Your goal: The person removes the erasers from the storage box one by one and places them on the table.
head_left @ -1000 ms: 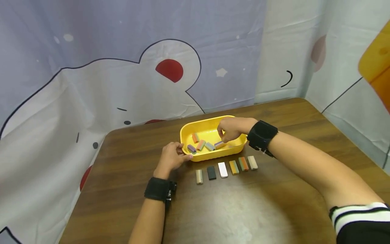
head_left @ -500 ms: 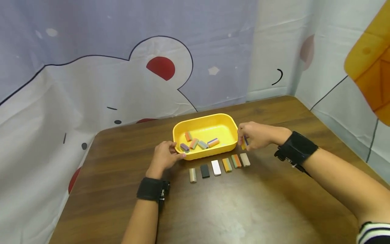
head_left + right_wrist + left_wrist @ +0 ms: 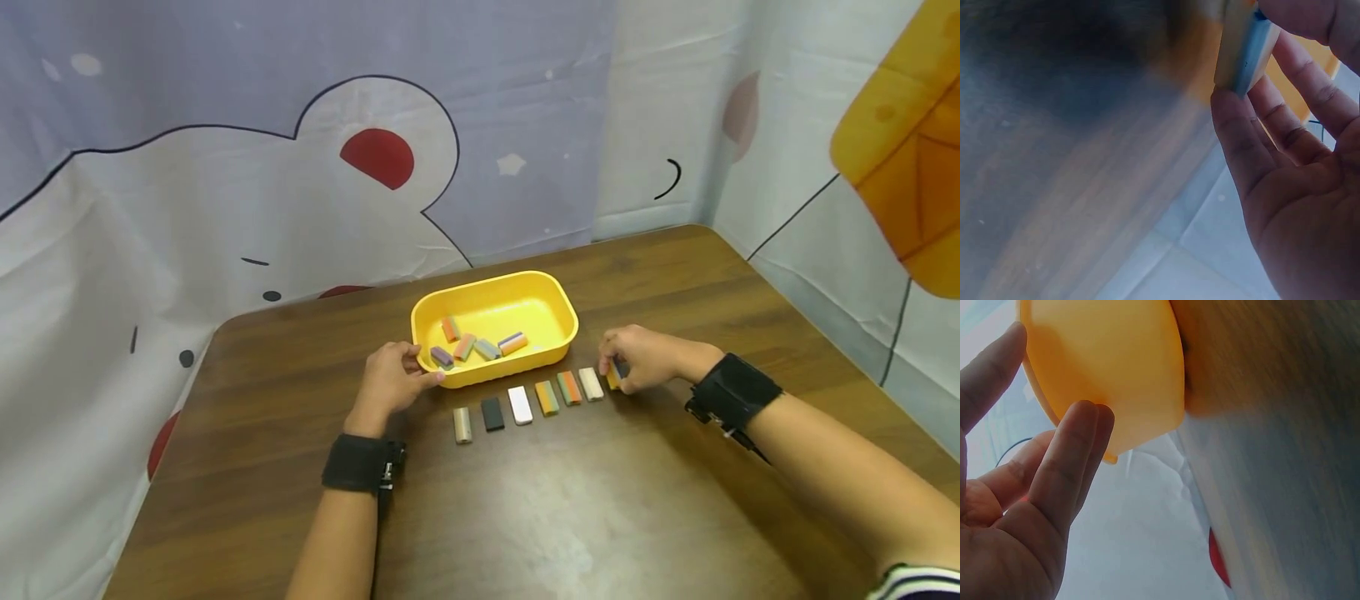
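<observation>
Yellow-and-blue block (image 3: 613, 379) pinched between the thumb and fingertips of my right hand (image 3: 632, 357), I have it just beside the pale block (image 3: 591, 384) at the right end of the row on the table (image 3: 585, 500). Whether its lower end touches the wood I cannot tell, since my own fingers cover part of it. Leftward from the pale one lie the orange-and-green block (image 3: 569, 388), the yellow-and-green block (image 3: 547, 398), the white block (image 3: 520, 405), the black block (image 3: 492, 414) and the beige block (image 3: 462, 425), side by side with gaps between. Behind the row stands the yellow tray (image 3: 506, 372), five more striped blocks (image 3: 464, 347) lying loose inside, mostly toward its left. My left hand (image 3: 388, 377) rests at the tray's near left corner, fingers loosely straight against it and thumb at the rim, no block in it; I take that as steadying. So I judge the step in hand to be a placing one: six pieces lie in line, and this looks like the seventh. What the next move calls for, as I read it, is lining its long side up with its neighbour's, lowering it gently until it lies flat, and letting go without nudging the pale one. An even gap seems to matter more than speed.
</observation>
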`<state>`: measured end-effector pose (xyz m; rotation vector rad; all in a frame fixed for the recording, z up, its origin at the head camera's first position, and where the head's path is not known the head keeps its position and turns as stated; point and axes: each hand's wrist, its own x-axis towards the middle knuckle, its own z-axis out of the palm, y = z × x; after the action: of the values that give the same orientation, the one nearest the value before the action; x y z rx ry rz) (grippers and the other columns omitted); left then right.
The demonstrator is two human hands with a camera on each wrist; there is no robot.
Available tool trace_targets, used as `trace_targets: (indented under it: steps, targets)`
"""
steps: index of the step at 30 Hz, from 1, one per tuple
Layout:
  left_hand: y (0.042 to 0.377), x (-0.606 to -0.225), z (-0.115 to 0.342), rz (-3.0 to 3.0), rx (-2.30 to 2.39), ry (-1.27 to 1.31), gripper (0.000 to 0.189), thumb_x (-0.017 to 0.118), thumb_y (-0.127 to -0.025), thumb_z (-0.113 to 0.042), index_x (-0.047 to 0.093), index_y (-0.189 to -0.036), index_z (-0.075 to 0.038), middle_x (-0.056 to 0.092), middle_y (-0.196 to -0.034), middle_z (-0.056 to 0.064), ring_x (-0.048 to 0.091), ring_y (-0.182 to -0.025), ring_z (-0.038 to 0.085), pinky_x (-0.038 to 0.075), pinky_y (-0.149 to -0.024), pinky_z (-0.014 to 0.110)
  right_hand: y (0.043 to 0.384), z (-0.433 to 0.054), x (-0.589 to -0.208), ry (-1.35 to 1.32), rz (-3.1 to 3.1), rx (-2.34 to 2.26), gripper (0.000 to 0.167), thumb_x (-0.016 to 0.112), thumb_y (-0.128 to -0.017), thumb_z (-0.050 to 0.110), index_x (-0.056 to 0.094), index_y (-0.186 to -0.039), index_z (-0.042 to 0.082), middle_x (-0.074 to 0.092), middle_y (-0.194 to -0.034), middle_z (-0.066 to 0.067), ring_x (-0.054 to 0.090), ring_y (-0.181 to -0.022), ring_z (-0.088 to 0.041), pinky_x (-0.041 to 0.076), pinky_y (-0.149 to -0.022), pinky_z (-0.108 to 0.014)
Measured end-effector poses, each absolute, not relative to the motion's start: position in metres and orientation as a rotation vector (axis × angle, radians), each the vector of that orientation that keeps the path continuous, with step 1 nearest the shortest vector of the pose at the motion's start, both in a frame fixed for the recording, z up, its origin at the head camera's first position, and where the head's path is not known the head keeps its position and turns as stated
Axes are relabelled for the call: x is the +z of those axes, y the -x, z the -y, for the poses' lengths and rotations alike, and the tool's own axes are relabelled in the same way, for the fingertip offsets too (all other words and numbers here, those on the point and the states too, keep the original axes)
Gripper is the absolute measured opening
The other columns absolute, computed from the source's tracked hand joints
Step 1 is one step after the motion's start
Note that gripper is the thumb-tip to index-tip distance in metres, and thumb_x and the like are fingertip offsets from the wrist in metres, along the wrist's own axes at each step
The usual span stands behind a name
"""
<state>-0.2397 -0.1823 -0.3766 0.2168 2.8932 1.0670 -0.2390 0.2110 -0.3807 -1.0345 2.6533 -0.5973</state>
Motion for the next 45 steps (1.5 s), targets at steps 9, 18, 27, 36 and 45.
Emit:
trace_targets:
  steps: [9, 18, 27, 36, 45]
  targets:
    - [0.236, -0.379, 0.182, -2.890, 1.071, -0.210, 0.063, 0.083, -0.079, -0.024, 0.057, -0.126, 0.010, 0.056, -0.116, 0.021, 0.063, -0.102, 0.028, 0.054, -0.083, 0.036, 0.238, -0.212, -0.389, 1.017, -2.657, -0.545, 0.027, 0.077, -0.069, -0.004, 0.070, -0.092, 0.010, 0.060, -0.101, -0.001, 0.056, -0.086, -0.021, 0.050, -0.071, -0.030]
    - [0.233, -0.379, 0.183, -2.892, 1.076, -0.213, 0.062, 0.083, -0.079, -0.023, 0.057, -0.125, 0.010, 0.056, -0.117, 0.022, 0.064, -0.102, 0.029, 0.055, -0.083, 0.036, 0.236, -0.210, -0.390, 0.999, -2.649, -0.504, 0.027, 0.077, -0.071, -0.003, 0.071, -0.093, 0.010, 0.061, -0.105, -0.004, 0.058, -0.093, -0.022, 0.051, -0.078, -0.035]
    - [0.233, -0.381, 0.184, -2.887, 1.076, -0.200, 0.063, 0.082, -0.080, -0.024, 0.057, -0.126, 0.009, 0.056, -0.117, 0.021, 0.063, -0.103, 0.029, 0.055, -0.083, 0.036, 0.237, -0.209, -0.392, 0.981, -2.647, -0.507, 0.028, 0.079, -0.070, -0.004, 0.072, -0.093, 0.011, 0.062, -0.107, -0.003, 0.058, -0.096, -0.020, 0.051, -0.082, -0.038]
    - [0.232, -0.381, 0.183, -2.883, 1.093, -0.203, 0.063, 0.083, -0.079, -0.023, 0.057, -0.126, 0.010, 0.056, -0.119, 0.022, 0.064, -0.103, 0.028, 0.055, -0.082, 0.035, 0.235, -0.208, -0.390, 0.996, -2.642, -0.508, 0.026, 0.080, -0.071, -0.002, 0.072, -0.092, 0.011, 0.063, -0.107, -0.004, 0.059, -0.098, -0.023, 0.051, -0.084, -0.041]
    - [0.233, -0.384, 0.178, -2.880, 1.104, -0.180, 0.063, 0.084, -0.078, -0.022, 0.057, -0.126, 0.009, 0.056, -0.117, 0.020, 0.064, -0.102, 0.027, 0.055, -0.082, 0.034, 0.238, -0.213, -0.391, 1.060, -2.626, -0.474, 0.026, 0.081, -0.072, 0.001, 0.072, -0.095, 0.010, 0.063, -0.107, -0.005, 0.059, -0.098, -0.025, 0.052, -0.083, -0.041]
